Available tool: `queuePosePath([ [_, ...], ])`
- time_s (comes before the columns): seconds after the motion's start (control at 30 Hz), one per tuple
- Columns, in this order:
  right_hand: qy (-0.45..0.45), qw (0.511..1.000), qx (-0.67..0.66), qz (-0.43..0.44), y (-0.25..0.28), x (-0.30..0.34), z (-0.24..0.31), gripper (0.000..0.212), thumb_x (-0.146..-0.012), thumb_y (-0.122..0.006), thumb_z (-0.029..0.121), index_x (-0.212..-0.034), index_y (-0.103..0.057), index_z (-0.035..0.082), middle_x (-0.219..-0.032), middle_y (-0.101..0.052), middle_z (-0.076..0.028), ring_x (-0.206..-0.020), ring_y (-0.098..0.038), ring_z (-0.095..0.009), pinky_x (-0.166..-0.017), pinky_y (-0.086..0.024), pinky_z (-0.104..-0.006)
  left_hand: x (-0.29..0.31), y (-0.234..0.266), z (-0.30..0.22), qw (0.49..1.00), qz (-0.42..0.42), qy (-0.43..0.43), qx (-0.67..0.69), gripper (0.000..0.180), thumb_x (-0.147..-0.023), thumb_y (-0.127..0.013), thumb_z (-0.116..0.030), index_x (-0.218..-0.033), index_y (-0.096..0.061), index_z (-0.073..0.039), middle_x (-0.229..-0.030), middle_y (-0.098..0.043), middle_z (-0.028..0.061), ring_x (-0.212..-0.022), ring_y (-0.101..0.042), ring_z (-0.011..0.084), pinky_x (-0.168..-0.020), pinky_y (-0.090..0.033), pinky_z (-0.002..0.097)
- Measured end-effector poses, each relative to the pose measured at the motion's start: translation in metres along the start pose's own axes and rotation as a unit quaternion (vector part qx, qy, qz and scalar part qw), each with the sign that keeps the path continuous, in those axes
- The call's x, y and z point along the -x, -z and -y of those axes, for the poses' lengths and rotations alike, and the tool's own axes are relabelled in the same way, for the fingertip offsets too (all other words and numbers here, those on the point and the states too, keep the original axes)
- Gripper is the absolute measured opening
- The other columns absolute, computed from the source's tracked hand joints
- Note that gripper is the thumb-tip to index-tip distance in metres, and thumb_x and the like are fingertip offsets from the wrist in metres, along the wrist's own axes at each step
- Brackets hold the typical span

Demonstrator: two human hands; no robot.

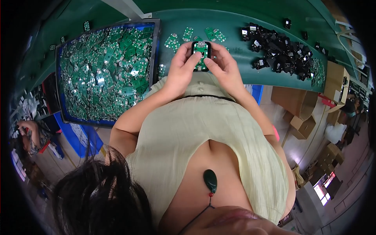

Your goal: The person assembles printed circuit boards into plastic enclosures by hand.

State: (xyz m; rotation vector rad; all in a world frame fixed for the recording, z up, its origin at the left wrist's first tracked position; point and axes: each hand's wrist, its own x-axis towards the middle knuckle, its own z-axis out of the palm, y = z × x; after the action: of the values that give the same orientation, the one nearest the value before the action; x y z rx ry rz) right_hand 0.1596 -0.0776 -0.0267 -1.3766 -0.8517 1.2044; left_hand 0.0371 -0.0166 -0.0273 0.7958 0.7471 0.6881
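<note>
Between my two hands, near the table's front edge, is a black plastic casing (210,47) with a green circuit board (200,50) lying in it. My left hand (184,64) grips the casing from the left, its thumb pressed on the board's middle. From the right, my right hand (224,66) closes round the other side, with its thumb at the board's lower right. The fingers behind the casing are mostly hidden. A few loose circuit boards (188,34) lie on the green table just beyond my hands.
A dark-rimmed blue tray (156,51) heaped with circuit boards fills the left of the green table (231,23). To the right lies a pile of black casings (278,53), with small green boards (319,72) beyond it. Cardboard boxes (293,101) stand at right. Another person's arm (33,131) shows at far left.
</note>
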Motion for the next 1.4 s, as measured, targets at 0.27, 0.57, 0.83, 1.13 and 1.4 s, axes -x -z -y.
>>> queuePosePath([
  [0.27, 0.076, 0.997, -0.005, -0.013, 0.015, -0.027, -0.022, 0.036, -0.080, -0.057, 0.004, -0.115, -0.048, 0.005, -0.114, -0.044, -0.008, -0.101, -0.048, -0.018, -0.083, -0.043, -0.0281, -0.032, -0.001, 0.013, 0.993, 0.028, -0.059, -0.103, 0.025, -0.087, -0.046, -0.005, -0.111, -0.041, 0.001, -0.102, -0.052, 0.0075, -0.093, -0.050, 0.0121, -0.082, -0.040, 0.0250],
  [0.57, -0.088, 0.959, -0.257, -0.079, 0.053, -0.097, -0.035, 0.034, -0.085, -0.050, 0.001, -0.118, -0.044, 0.006, -0.102, -0.054, -0.005, -0.090, -0.055, -0.014, -0.072, -0.052, -0.0289, -0.124, -0.008, 0.043, 0.936, -0.004, -0.120, -0.332, 0.039, -0.087, -0.048, -0.013, -0.124, -0.039, -0.002, -0.119, -0.046, 0.0093, -0.109, -0.044, 0.0174, -0.089, -0.036, 0.0276],
  [0.83, 0.228, 0.820, 0.499, -0.166, 0.192, -0.233, -0.082, 0.016, -0.069, -0.058, 0.005, -0.084, -0.061, 0.011, -0.092, -0.057, -0.007, -0.089, -0.053, -0.025, -0.077, -0.043, -0.0370, -0.135, -0.003, 0.051, 0.927, 0.021, 0.000, -0.376, 0.038, -0.083, -0.053, -0.008, -0.120, -0.044, -0.009, -0.119, -0.043, 0.0103, -0.108, -0.045, 0.0213, -0.088, -0.040, 0.0313],
  [1.13, 0.310, 0.761, 0.564, -0.082, 0.247, -0.292, -0.056, 0.049, -0.062, -0.070, 0.022, -0.108, -0.053, 0.017, -0.114, -0.050, -0.005, -0.108, -0.044, -0.023, -0.090, -0.036, -0.0403, -0.133, 0.009, 0.060, 0.924, 0.006, 0.051, -0.378, 0.033, -0.084, -0.050, -0.004, -0.117, -0.046, -0.005, -0.112, -0.050, 0.0089, -0.104, -0.049, 0.0181, -0.085, -0.041, 0.0277],
  [1.4, -0.265, 0.638, 0.505, -0.518, 0.401, -0.236, -0.094, 0.054, -0.078, -0.055, 0.010, -0.125, -0.030, 0.007, -0.110, -0.050, -0.018, -0.101, -0.050, -0.034, -0.078, -0.044, -0.0476, -0.113, 0.006, 0.061, 0.925, 0.012, 0.109, -0.364, 0.027, -0.086, -0.049, -0.004, -0.113, -0.047, -0.002, -0.110, -0.051, 0.0082, -0.102, -0.051, 0.0167, -0.083, -0.042, 0.0270],
])
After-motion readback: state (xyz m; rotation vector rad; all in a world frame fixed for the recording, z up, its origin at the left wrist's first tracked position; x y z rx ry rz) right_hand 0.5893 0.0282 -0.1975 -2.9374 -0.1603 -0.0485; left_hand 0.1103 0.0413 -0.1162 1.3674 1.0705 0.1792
